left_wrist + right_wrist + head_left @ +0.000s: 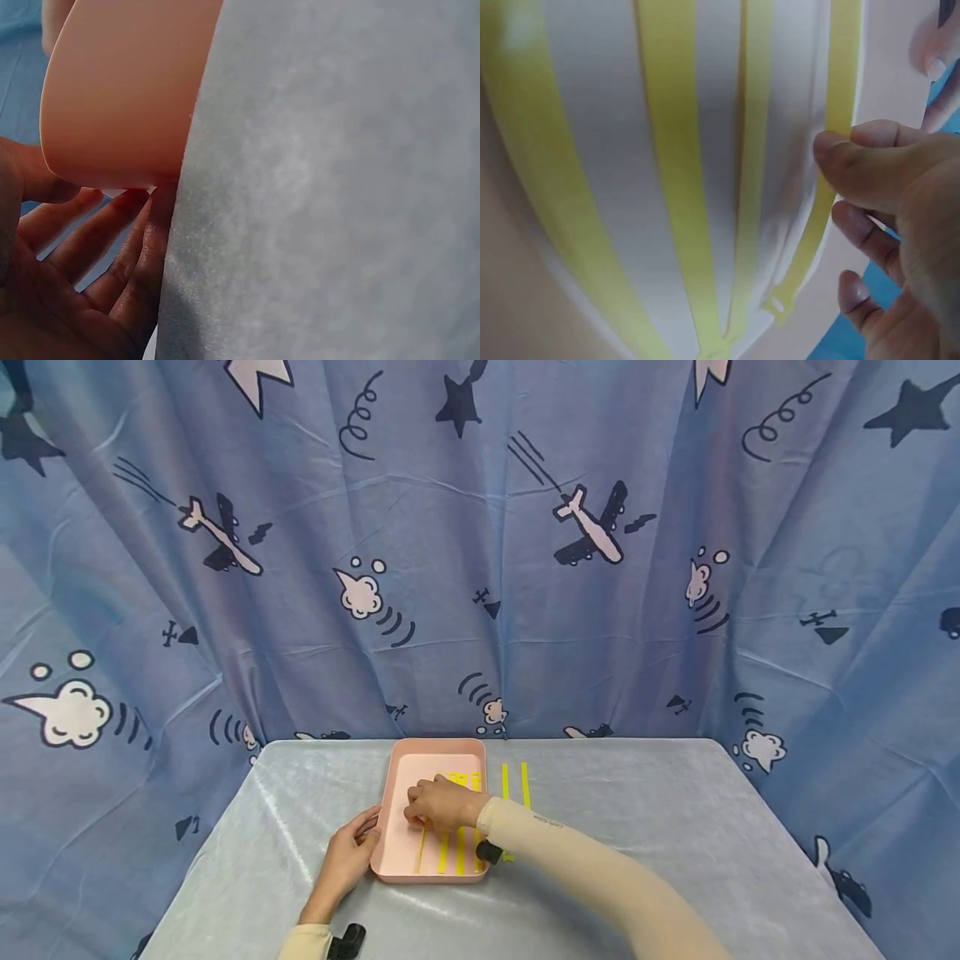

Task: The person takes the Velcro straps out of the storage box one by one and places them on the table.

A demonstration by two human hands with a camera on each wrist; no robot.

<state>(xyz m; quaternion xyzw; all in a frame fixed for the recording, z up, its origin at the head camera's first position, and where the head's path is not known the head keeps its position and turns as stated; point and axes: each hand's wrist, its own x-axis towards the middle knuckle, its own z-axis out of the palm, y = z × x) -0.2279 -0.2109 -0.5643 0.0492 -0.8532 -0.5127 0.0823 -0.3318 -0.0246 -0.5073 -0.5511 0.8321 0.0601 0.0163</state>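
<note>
A pink rectangular tray (pixel 397 777) lies on the table. At its left side my left hand (pixel 348 856) touches the outer wall with extended fingers; the left wrist view shows the thumb (pixel 49 176) by the tray's edge. My right hand (pixel 442 803) is over the tray, pinching a thin yellow strip (pixel 844 60) between thumb and fingers. This strip has a small slotted end, seen low in the right wrist view. Several more yellow strips (pixel 461 852) lie side by side in the tray's right part, partly hidden by the right hand and wrist.
Right of the tray, two yellow strips (pixel 526 785) lie on the grey table cover (pixel 637 835), partly hidden by the right sleeve (pixel 585 860). A blue patterned curtain (pixel 450 693) hangs behind the table. Each wrist carries a small black camera (pixel 347 942).
</note>
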